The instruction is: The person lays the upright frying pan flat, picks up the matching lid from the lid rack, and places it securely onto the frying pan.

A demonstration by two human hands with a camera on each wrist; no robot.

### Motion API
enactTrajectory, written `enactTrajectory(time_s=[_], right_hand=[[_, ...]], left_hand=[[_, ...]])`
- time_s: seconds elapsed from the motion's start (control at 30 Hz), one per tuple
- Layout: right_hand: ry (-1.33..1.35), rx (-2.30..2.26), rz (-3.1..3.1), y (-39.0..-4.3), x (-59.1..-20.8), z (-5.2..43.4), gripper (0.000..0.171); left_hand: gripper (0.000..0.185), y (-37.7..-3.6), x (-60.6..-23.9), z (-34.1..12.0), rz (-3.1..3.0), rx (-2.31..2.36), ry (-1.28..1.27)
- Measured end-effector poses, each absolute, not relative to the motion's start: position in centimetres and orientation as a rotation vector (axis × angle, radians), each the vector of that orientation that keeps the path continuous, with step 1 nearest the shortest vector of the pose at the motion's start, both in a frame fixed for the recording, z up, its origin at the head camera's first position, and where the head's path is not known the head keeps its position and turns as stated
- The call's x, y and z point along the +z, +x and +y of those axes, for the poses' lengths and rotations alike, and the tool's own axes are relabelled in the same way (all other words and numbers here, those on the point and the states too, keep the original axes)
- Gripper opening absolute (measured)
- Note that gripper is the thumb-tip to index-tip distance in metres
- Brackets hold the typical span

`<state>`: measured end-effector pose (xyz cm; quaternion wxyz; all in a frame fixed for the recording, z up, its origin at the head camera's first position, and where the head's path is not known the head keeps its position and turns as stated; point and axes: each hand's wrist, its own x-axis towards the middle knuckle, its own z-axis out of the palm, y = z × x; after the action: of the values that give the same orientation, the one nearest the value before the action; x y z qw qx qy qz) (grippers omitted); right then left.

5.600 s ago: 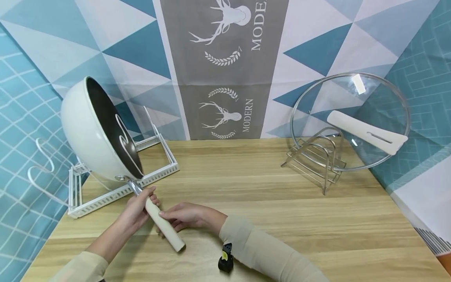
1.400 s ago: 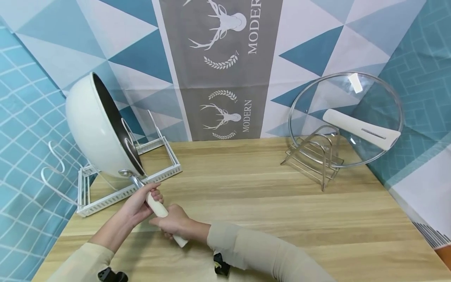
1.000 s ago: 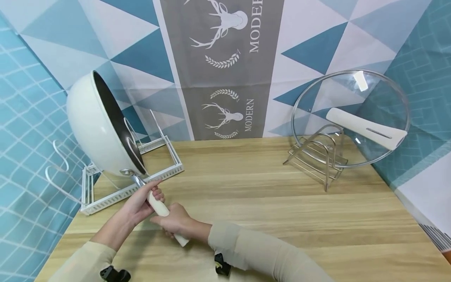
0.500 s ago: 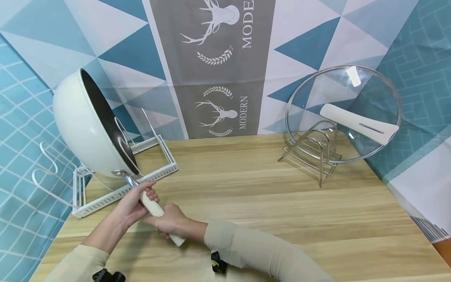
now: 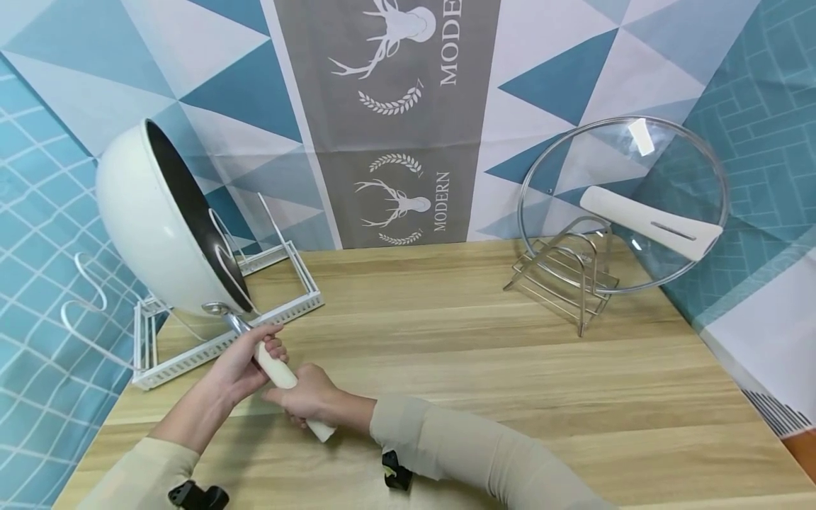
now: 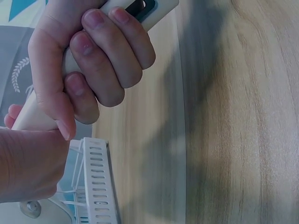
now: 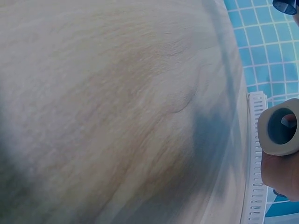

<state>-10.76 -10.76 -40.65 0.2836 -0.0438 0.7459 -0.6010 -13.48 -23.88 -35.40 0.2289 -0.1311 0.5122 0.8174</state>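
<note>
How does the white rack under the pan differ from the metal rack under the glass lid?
The white rack is a flat white frame with slotted sides and thin wire loops; the metal rack is bare silver wire bent into arches. The white rack carries a pan tilted on edge; the metal rack props a glass lid. Both stand on the wooden table.

Right of the white rack [image 5: 223, 340], a broad stretch of wooden table [image 5: 484, 368] is left open as far as the wire stand [image 5: 567, 283], where passage is blocked by the glass lid [image 5: 621, 205].
</note>
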Motion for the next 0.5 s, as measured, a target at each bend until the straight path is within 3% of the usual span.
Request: enactTrajectory(time_s=[0.5], right_hand=[[-0.177, -1.637, 1.954, -10.54, -40.71, -10.32, 0.027]], left_hand=[[0.021, -12.98, -34.86, -23.29, 1.466, 2.232, -0.375]])
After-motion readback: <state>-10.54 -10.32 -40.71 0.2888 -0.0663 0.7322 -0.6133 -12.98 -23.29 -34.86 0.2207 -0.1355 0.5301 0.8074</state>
